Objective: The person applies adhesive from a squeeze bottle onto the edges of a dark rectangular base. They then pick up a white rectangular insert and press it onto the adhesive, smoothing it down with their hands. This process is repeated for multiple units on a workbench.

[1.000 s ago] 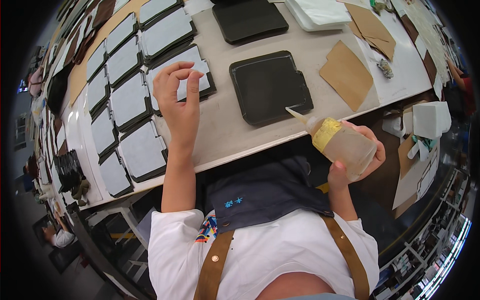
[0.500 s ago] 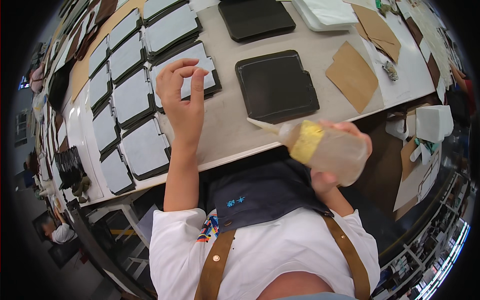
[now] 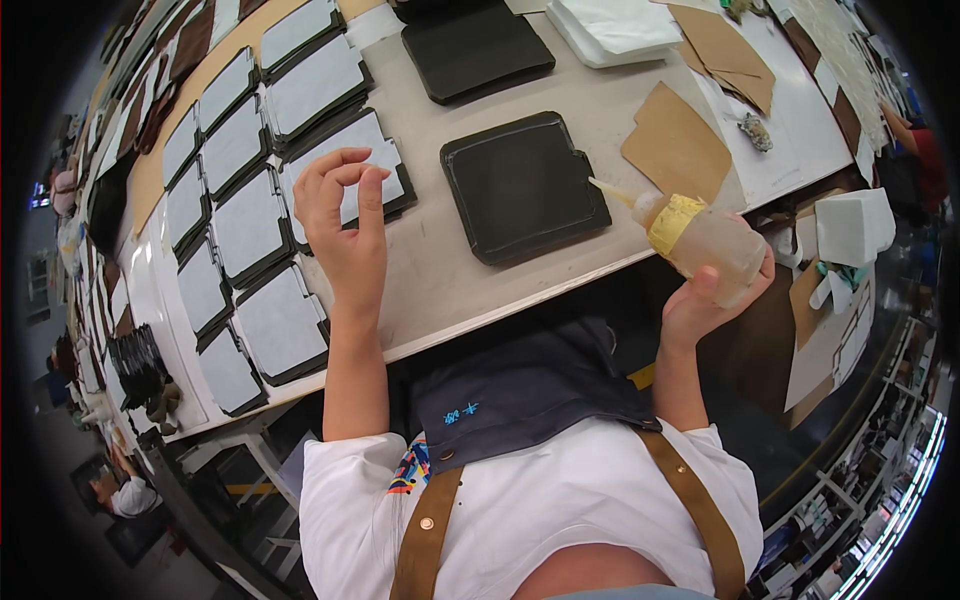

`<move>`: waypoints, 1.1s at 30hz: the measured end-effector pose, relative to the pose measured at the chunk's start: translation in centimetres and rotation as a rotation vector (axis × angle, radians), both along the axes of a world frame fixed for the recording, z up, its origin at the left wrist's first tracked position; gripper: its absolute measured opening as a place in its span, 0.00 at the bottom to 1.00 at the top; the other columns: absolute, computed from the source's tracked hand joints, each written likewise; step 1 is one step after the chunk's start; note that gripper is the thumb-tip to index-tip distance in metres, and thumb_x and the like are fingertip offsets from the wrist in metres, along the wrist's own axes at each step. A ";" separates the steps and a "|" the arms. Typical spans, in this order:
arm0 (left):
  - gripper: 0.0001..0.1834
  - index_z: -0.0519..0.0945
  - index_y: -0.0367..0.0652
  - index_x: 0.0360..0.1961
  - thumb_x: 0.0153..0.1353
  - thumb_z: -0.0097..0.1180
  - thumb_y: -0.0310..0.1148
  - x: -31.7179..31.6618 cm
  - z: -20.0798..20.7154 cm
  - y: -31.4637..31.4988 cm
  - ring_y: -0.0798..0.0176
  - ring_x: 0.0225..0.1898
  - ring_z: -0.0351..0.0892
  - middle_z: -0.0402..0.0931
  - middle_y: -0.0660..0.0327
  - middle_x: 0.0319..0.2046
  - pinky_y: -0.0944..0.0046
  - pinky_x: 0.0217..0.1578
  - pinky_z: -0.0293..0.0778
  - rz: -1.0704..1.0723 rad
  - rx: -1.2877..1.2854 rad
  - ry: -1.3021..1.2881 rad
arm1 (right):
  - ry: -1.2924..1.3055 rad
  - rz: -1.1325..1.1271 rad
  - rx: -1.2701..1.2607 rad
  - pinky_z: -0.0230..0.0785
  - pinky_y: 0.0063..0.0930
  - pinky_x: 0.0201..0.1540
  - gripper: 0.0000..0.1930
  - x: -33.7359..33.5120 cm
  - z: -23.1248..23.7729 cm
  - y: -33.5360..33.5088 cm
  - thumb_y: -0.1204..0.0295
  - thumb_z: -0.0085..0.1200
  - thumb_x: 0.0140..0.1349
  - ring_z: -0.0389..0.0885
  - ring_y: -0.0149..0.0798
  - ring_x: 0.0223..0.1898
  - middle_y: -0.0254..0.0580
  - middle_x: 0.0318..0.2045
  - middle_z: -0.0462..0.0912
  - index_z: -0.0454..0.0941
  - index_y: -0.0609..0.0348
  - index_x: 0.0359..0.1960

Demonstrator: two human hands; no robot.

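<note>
On the worktop (image 3: 420, 270), the black panel (image 3: 525, 190) lies flat. The empty left hand (image 3: 345, 218) curls, thumb and fingers apart; the right hand (image 3: 692, 312) wraps the squeeze bottle (image 3: 718, 250). Light, even pressure, nozzle (image 3: 614, 194) near the rim, should serve best.

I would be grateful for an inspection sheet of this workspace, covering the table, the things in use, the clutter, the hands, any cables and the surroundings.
Surface: pale table, with its near edge in front of the person.
Things in use: bottle tilted, its nozzle near the right edge of a flat black panel; contact cannot be told.
Clutter: rows of grey-topped pieces at left; brown sheet and white stack at right.
Hands: right hand grips the bottle; left hand is empty, fingers curled, over the grey-topped pieces.
Cables: nothing seen.
Surroundings: white block beyond the table's right end; another person at lower left.
</note>
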State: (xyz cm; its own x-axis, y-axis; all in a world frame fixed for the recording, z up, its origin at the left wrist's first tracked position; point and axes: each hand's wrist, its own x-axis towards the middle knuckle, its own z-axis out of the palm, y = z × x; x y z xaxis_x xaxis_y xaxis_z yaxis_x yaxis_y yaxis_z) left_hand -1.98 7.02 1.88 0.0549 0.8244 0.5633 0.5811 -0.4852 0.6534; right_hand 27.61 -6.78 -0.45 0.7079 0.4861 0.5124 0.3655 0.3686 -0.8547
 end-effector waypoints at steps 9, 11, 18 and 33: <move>0.06 0.83 0.44 0.33 0.68 0.61 0.32 0.2 0.0 0.1 0.58 0.53 0.73 0.82 0.62 0.44 0.57 0.60 0.61 0.002 0.005 -0.016 | 0.348 0.145 0.022 0.72 0.41 0.63 0.38 -0.2 -1.0 -1.1 0.48 0.63 0.65 0.77 0.43 0.58 0.50 0.61 0.71 0.59 0.60 0.65; 0.07 0.83 0.44 0.33 0.68 0.60 0.32 0.2 -0.1 0.1 0.58 0.53 0.73 0.82 0.62 0.44 0.57 0.60 0.61 0.002 0.003 -0.016 | 0.673 0.155 0.183 0.72 0.38 0.63 0.34 1.3 -0.6 -0.8 0.50 0.58 0.69 0.77 0.39 0.58 0.45 0.63 0.71 0.62 0.57 0.66; 0.07 0.83 0.44 0.32 0.68 0.60 0.33 0.3 0.3 -0.1 0.58 0.53 0.73 0.82 0.62 0.44 0.57 0.61 0.60 0.003 -0.004 -0.011 | 0.417 -0.085 0.203 0.59 0.44 0.72 0.31 11.3 -1.6 3.7 0.49 0.50 0.74 0.68 0.42 0.68 0.44 0.66 0.70 0.68 0.62 0.65; 0.04 0.81 0.45 0.33 0.66 0.61 0.31 0.4 -0.2 0.0 0.57 0.53 0.72 0.81 0.62 0.45 0.55 0.60 0.59 -0.034 0.019 0.063 | -0.865 0.241 -0.398 0.71 0.39 0.60 0.12 7.2 3.3 17.5 0.73 0.58 0.66 0.79 0.49 0.58 0.48 0.55 0.81 0.82 0.63 0.49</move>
State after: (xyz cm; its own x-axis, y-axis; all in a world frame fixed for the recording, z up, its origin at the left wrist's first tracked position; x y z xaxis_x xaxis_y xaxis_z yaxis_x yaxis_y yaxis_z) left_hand -1.59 6.97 1.71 0.1190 0.8107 0.5732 0.6039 -0.5174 0.6063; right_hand 34.83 10.72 2.81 0.0248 0.8179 0.5748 0.8771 0.2581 -0.4051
